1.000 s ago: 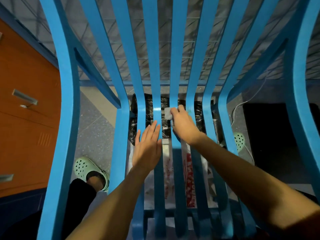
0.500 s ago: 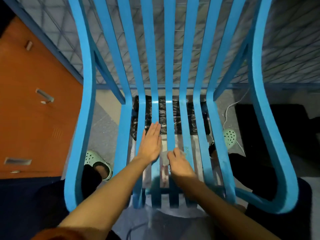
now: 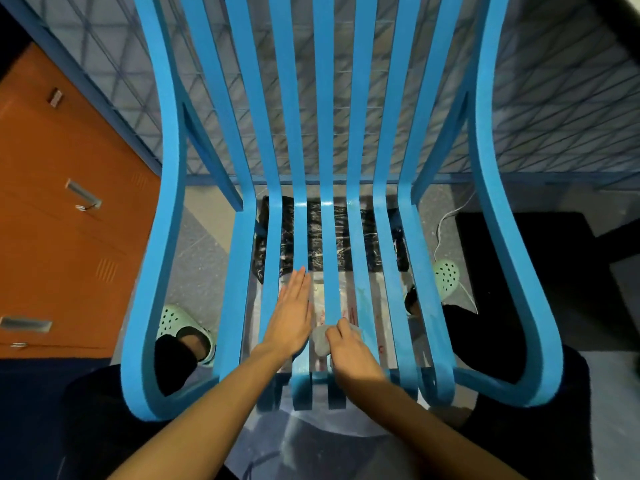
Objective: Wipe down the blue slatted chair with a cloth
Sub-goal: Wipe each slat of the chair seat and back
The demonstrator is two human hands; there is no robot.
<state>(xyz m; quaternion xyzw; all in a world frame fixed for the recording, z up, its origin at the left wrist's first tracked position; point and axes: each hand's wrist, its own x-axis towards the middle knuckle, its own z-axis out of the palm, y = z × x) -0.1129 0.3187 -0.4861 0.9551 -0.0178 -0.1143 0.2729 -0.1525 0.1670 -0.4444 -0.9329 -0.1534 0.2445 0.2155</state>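
Since a moment ago we have drawn the cloth point(image 3: 321, 339) down the middle slat from the back bend of the seat toward the front edge, and our view has pulled back so the whole chair point(image 3: 157, 237) shows. We judge that one slat has had a full pass and the slats on either side come next.

The cloth, a small pale grey wad, soft and crumpled, sits on the seat near its front edge, pinched under our right hand point(image 3: 349, 355), whose fingers are curled around it. Our left hand point(image 3: 292, 315) lies flat and unclenched on the slat just beside, fingers straight, holding nothing, steadying the frame.

The chair is painted bright blue, smooth with a slight sheen; its long narrow slats run from the front lip, bend at the seat's back edge and rise into the backrest, with broad curved side rails sweeping round both edges.

Through the gaps we see a crinkled plastic sheet point(image 3: 346, 237), glossy black and clear, on a speckled grey floor point(image 3: 201, 258). Pale green perforated clogs point(image 3: 173, 320) stand at either side rail, and an orange cabinet point(image 3: 69, 237) is to the left.
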